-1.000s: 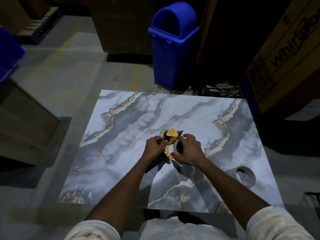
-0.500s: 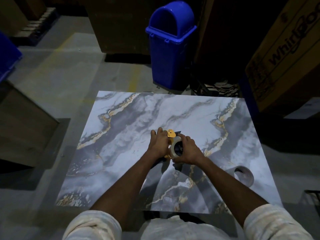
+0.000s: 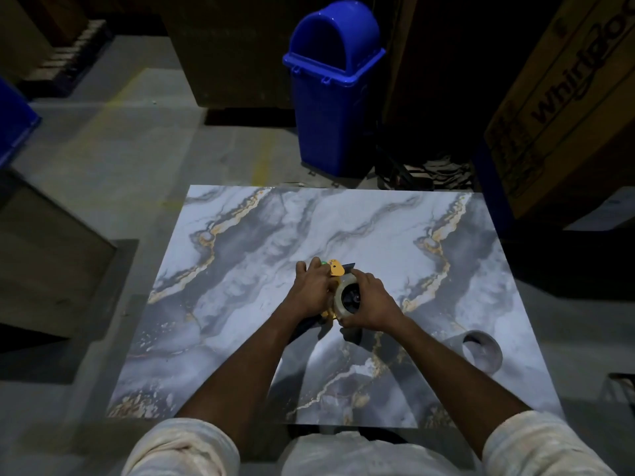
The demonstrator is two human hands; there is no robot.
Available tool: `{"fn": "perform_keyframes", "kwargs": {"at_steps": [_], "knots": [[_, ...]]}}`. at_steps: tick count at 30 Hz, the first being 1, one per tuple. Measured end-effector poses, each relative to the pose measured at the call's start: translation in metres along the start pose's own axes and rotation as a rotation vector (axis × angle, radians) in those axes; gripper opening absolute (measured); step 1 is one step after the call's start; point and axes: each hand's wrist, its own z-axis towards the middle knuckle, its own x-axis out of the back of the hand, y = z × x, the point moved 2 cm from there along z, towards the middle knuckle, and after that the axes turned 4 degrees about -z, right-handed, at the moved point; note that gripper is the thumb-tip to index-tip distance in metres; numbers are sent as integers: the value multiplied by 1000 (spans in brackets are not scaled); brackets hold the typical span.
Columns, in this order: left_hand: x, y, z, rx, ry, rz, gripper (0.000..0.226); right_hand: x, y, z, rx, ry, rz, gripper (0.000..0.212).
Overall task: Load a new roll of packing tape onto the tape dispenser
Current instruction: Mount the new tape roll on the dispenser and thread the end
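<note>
Here, glossy tape roll (image 3: 339, 298), yellow dispenser (image 3: 336, 268)

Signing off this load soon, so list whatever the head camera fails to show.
All in the head view:
1. The tape dispenser: most of its body is hidden under the left hand.
2. The tape roll: its right side is covered by the right hand, so seating is unclear.
3. The grey ring: too dim to tell core from tape.
4. The cardboard box: cut off by the right edge.
</note>
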Motion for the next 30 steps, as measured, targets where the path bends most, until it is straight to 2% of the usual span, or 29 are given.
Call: {"fn": "perform_keyframes", "kwargs": {"at_steps": [10,12,18,23,26,30], "knots": [[-1,-2,2,-107,14,43,17,2,8,-9,-33,24,40,130],[-3,-2,3,-101,31,45,17,3,10,-11,-28,49,54,122],[-9,-5,8,-37,23,70,17,1,14,-19,-25,96,101,98],[-12,-4,11,78,0,20,10,-1,19,-25,-23,95,125,99],[-17,-3,11,149,40,-107,18,-1,24,-27,-34,105,138,96],[-29,-6,8,138,8,-199,14,-4,28,-33,-55,85,121,108]]}}
